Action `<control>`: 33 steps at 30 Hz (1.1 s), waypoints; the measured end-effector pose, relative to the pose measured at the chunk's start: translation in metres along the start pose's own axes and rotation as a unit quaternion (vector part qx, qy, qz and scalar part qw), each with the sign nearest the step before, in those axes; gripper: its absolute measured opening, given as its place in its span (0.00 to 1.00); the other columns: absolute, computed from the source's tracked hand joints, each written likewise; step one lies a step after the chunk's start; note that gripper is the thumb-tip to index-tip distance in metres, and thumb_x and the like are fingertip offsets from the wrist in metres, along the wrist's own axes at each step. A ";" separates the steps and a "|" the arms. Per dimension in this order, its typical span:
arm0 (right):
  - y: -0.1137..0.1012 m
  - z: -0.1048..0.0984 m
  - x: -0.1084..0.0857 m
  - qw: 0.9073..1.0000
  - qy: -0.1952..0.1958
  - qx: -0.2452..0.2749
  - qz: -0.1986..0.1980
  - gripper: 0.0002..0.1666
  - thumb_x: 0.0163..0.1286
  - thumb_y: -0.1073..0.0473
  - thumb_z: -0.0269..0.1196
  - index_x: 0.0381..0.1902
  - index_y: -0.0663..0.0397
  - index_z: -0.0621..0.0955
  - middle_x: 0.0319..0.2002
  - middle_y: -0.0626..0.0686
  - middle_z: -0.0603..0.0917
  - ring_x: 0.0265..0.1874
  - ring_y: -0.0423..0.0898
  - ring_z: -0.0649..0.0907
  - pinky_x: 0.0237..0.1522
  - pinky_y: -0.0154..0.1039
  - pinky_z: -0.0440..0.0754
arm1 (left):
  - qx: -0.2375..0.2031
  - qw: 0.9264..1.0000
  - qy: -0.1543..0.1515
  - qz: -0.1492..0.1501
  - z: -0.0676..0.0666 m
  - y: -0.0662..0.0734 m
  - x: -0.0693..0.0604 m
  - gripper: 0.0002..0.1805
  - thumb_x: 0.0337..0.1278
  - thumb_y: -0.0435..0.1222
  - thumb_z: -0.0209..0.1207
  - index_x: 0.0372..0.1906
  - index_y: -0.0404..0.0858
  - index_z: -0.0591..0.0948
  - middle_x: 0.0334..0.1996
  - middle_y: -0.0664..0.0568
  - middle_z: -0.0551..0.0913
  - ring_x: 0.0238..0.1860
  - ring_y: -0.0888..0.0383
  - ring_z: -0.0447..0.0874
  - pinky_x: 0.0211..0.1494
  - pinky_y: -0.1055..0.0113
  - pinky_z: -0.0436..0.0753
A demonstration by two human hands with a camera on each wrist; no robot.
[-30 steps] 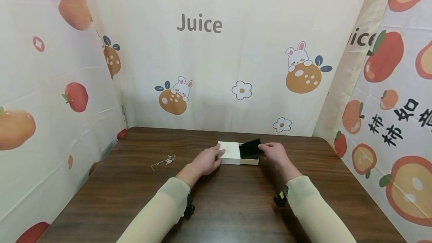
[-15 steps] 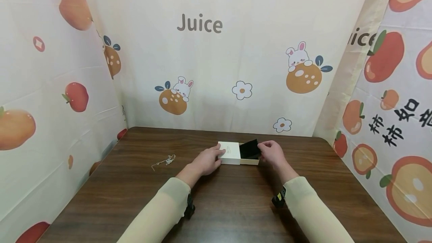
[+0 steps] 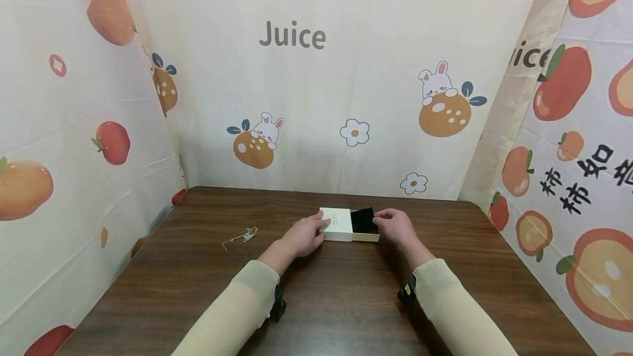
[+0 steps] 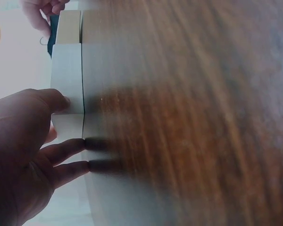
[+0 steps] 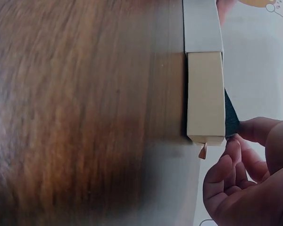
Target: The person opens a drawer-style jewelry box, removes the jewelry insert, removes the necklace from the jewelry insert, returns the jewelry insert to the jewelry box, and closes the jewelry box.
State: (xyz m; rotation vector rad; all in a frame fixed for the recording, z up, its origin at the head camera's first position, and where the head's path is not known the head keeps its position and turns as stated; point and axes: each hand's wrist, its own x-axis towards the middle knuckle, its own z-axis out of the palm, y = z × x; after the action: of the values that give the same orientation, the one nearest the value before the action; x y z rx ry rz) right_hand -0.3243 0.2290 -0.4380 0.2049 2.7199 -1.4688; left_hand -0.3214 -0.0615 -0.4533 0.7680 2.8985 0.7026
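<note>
Head view, box: the white box cover (image 3: 338, 223) lies on the brown table (image 3: 326, 301), just right of centre in the lower half of the frame, with the cream tray (image 3: 365, 238) slid part-way out to its right.
Head view, insert: the black pad (image 3: 362, 220) sits over the tray's exposed part, beside the cover.
Head view, left hand: the left hand (image 3: 300, 235) grips the left end of the cover.
Head view, right hand: the right hand (image 3: 398, 228) pinches the pad's right edge.
Head view, jewellery: a silvery chain (image 3: 245, 234) lies bunched, one strand trailing, left of the left hand.
Head view, backdrop: a pale curtain (image 3: 316, 87) printed with fruit, rabbits and "Juice" fills the upper frame.
Left wrist view, grip: at the left, the thumb presses the cover's side; two other fingers reach down to the table, slightly apart.
Left wrist view, upper left: the tray's end, a sliver of pad and part of the right hand.
Right wrist view, grip: at lower right, thumb and a fingertip meet on the pad's corner, which is raised above the tray's rim; the other fingers are curled.
Right wrist view, ribbon: a small brown tab (image 5: 203, 150) sticks out of the tray's end, below centre.
</note>
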 end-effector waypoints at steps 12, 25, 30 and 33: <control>-0.001 0.002 -0.002 1.000 -0.004 -0.026 -0.003 0.17 0.81 0.59 0.66 0.63 0.59 0.83 0.62 0.66 0.86 0.54 0.59 0.86 0.52 0.48 0.85 | 0.001 1.000 0.001 0.008 0.000 0.000 0.000 0.28 0.82 0.38 0.61 0.80 0.42 0.76 0.86 0.39 0.65 0.83 0.43 0.70 0.83 0.47 0.74; 0.001 0.006 -0.002 0.985 -0.032 -0.160 -0.058 0.14 0.82 0.57 0.64 0.56 0.56 0.91 0.58 0.62 0.90 0.47 0.54 0.84 0.54 0.54 0.86 | -0.001 1.000 0.004 0.007 0.000 0.001 -0.002 0.28 0.82 0.38 0.61 0.80 0.43 0.76 0.85 0.39 0.65 0.84 0.44 0.70 0.83 0.47 0.74; 0.001 0.006 -0.002 0.984 -0.035 -0.165 -0.062 0.14 0.82 0.58 0.64 0.57 0.57 0.90 0.56 0.63 0.91 0.48 0.54 0.86 0.56 0.55 0.88 | -0.001 1.000 0.006 0.008 0.000 0.001 -0.002 0.27 0.82 0.37 0.61 0.80 0.43 0.76 0.85 0.39 0.66 0.83 0.44 0.71 0.83 0.48 0.74; 0.001 0.005 -0.002 0.983 -0.033 -0.166 -0.065 0.14 0.82 0.58 0.64 0.57 0.57 0.90 0.59 0.64 0.89 0.49 0.55 0.86 0.56 0.55 0.87 | 0.001 1.000 0.008 0.009 0.000 0.001 -0.002 0.27 0.82 0.37 0.61 0.80 0.42 0.77 0.85 0.39 0.66 0.83 0.44 0.71 0.83 0.48 0.75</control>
State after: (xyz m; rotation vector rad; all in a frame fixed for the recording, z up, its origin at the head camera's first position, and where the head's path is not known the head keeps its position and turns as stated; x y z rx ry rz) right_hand -0.3223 0.2249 -0.4416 -0.0357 2.9131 -0.9999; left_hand -0.3195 -0.0619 -0.4530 0.7934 2.9100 0.7118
